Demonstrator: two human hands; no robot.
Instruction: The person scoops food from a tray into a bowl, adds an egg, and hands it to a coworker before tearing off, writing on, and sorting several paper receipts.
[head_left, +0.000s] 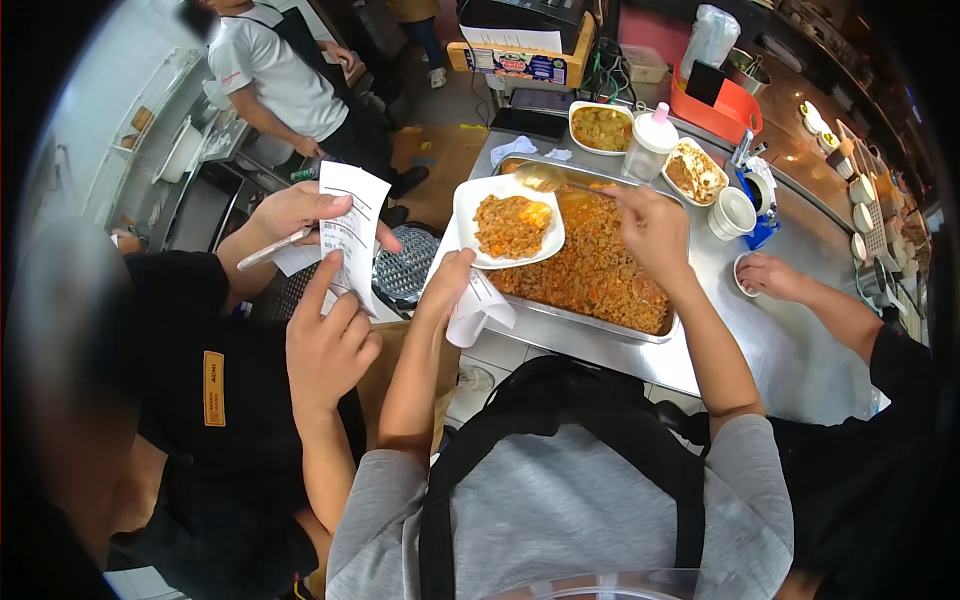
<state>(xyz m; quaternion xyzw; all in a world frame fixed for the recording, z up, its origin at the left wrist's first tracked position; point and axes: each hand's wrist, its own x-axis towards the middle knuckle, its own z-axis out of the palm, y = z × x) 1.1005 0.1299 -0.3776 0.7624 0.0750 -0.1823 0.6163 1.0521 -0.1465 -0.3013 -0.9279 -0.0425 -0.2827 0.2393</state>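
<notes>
My left hand (447, 287) grips the near left rim of a white square dish (468, 215), with a curled paper slip (480, 308) hanging from the same hand. Reddish-brown minced food (508, 228) lies in the dish, with a glossy yellow-orange patch at its right. In my right hand (652, 235) is the handle of a metal spoon (540, 177), its bowl over the dish's far edge. Below both hands sits a large metal tray (655, 337) of the same kind of minced food; the dish hides part of its left side.
On my left, a co-worker's hands (330, 345) hold and point at a printed receipt (350, 225). A hand at right touches a small white cup (741, 275). Behind the tray stand a pink-topped bottle (652, 142), two filled dishes and stacked white tubs (732, 214).
</notes>
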